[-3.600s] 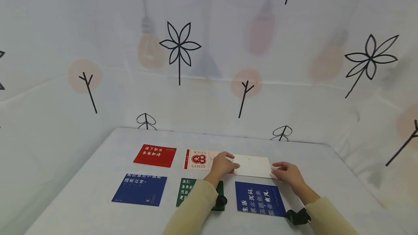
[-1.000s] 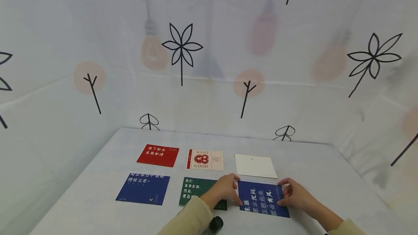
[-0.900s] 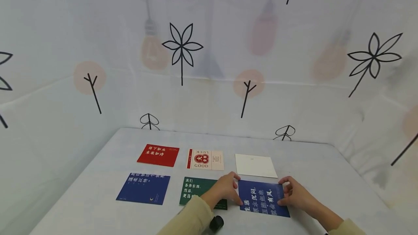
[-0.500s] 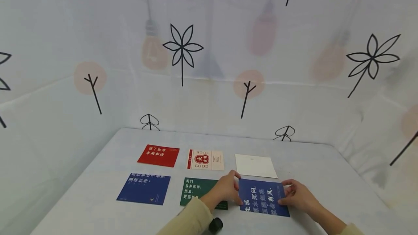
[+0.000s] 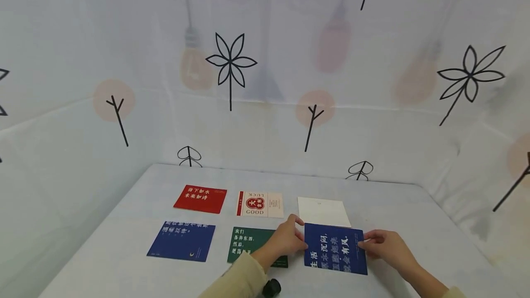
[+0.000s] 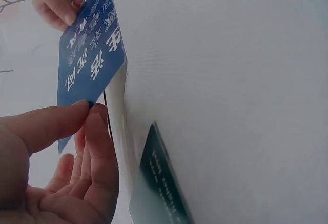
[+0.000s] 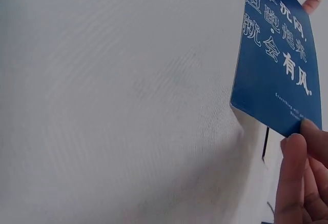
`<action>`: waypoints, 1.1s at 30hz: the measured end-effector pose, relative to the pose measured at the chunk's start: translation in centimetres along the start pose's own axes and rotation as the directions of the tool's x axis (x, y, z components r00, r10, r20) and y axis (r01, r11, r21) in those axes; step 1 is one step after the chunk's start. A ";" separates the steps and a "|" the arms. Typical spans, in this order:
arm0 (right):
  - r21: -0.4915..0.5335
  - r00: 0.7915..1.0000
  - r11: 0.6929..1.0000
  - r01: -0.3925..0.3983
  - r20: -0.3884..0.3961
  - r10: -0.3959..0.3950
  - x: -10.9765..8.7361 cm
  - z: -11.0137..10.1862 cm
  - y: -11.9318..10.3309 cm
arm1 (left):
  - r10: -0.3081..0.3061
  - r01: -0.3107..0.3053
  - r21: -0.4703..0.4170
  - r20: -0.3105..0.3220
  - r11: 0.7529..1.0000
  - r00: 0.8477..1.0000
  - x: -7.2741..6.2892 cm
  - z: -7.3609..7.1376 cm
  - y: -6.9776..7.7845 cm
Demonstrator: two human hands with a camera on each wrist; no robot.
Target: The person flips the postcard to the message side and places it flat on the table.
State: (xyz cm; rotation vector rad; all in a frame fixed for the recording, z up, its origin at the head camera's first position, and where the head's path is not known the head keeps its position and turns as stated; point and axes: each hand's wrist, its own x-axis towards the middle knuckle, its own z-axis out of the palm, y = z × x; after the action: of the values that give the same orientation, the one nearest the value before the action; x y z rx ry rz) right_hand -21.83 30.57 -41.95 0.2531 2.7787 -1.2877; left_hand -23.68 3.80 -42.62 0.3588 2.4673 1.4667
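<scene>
A dark blue postcard with white Chinese lettering (image 5: 335,248) is held between both hands at the front right of the table. My left hand (image 5: 285,239) pinches its left edge between thumb and fingers, as the left wrist view shows. At the opposite edge, the thumb and fingers of my right hand (image 5: 391,248) pinch the same postcard (image 7: 279,62). Its far edge is tipped up and overlaps the near edge of a blank white card (image 5: 324,210). Partly behind the left hand and sleeve lies a green postcard (image 5: 248,243).
A red postcard (image 5: 200,199) and a cream "GOOD LUCK" postcard (image 5: 261,204) lie in the back row. Another blue postcard (image 5: 182,242) lies front left. A small black object (image 5: 271,287) is by the left sleeve. Patterned cloth (image 5: 256,123) rises behind the white table (image 5: 103,252).
Both hands have moved from the white card to the blue postcard nearer the front. Over the last second, they have raised its far edge from the table.
</scene>
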 end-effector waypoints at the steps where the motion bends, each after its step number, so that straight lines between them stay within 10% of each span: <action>1: 0.003 1.000 1.000 -0.006 0.000 0.006 0.0 -0.1 0.0 | 0.001 -0.001 -0.006 0.000 1.000 1.000 0.1 0.0 -0.1; 14: 0.104 1.000 0.994 -0.020 0.026 0.017 -0.5 -0.6 0.3 | 0.023 -0.023 -0.010 -0.026 1.000 0.999 -0.2 -0.6 0.1; 33: 0.448 0.993 0.893 -0.050 0.121 -0.006 -0.8 -1.5 0.2 | -0.012 0.012 -0.202 -0.001 0.979 1.000 0.0 -1.0 0.2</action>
State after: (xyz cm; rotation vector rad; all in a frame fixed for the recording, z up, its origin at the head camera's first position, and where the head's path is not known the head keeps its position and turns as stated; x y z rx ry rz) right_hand -21.03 31.74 -41.09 0.2196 2.3359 -1.8627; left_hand -24.02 3.06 -41.99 0.3008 2.2900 1.6946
